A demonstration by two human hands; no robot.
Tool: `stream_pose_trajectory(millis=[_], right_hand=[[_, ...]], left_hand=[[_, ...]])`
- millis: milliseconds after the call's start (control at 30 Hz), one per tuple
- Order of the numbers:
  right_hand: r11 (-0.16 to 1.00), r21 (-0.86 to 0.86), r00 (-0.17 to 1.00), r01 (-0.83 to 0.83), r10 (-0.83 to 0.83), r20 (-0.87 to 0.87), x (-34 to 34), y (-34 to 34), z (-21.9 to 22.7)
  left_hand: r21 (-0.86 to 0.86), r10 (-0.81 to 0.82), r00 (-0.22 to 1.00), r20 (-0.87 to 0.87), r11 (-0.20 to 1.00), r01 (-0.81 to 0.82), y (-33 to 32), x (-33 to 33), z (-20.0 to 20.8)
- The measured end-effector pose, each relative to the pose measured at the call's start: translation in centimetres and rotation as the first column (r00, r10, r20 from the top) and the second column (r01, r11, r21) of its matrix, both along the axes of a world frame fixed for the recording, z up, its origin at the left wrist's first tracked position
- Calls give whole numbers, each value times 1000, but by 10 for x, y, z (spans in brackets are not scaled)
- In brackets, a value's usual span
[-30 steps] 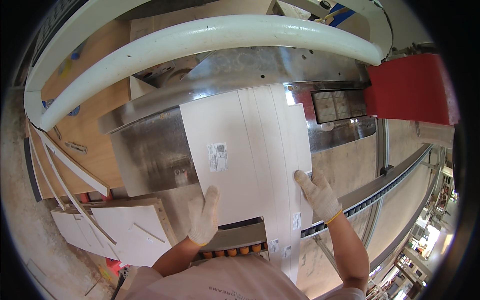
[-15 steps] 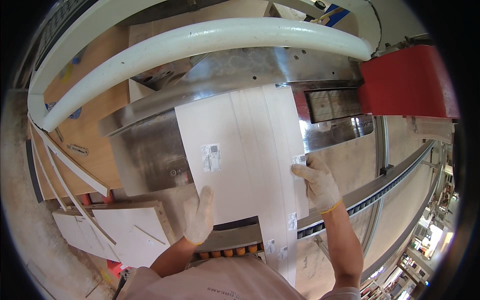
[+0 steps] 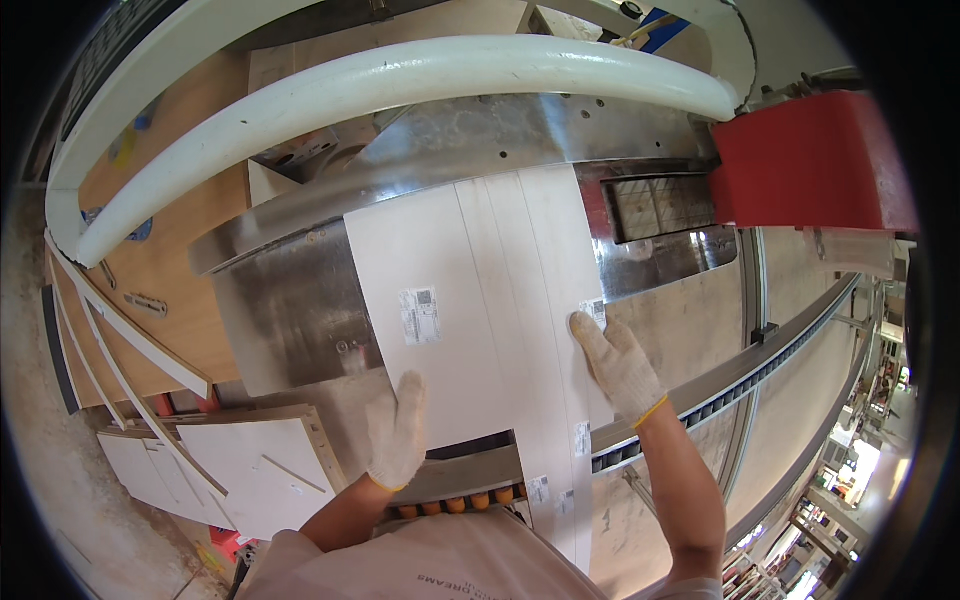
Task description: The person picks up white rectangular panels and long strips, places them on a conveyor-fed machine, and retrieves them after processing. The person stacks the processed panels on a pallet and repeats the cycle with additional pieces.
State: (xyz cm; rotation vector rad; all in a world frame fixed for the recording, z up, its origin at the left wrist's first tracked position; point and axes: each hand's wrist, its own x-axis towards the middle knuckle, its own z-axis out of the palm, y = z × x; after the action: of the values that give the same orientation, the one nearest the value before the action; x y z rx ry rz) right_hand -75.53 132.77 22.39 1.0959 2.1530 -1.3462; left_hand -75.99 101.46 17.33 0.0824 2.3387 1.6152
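Panels (image 3: 475,330) look matt (the metal plate (image 3: 290,325) shines).

Two hands (image 3: 397,435) (image 3: 622,370), one red housing (image 3: 805,165)

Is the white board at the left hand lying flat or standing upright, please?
The white board lies flat: its broad face and label show from above.

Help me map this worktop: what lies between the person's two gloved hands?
In the head view, a wide white panel and, to its right, narrower white strips lie between the left gloved hand and the right gloved hand.
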Motion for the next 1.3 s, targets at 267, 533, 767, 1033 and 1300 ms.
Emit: stream_pose_trajectory(millis=[267,533,767,1033,1300], right_hand=[[997,-81,1000,-7,8,4,-12,-12,17],[910,403,995,-97,97,20,0,-42,13],[876,401,963,-268,241,118,-4,-43,25],[837,537,985,-101,8,172,-20,-75,23],[871,482,971,-95,-24,236,-28,-71,33]], left_hand=[[143,114,916,385,973,-181,12,-10,24],[207,83,904,420,961,-185,8,-8,20],[212,184,934,307,943,-256,19,-8,24],[121,145,941,306,974,-190,10,-6,20],[163,140,965,223,970,-179,6,5,-11]])
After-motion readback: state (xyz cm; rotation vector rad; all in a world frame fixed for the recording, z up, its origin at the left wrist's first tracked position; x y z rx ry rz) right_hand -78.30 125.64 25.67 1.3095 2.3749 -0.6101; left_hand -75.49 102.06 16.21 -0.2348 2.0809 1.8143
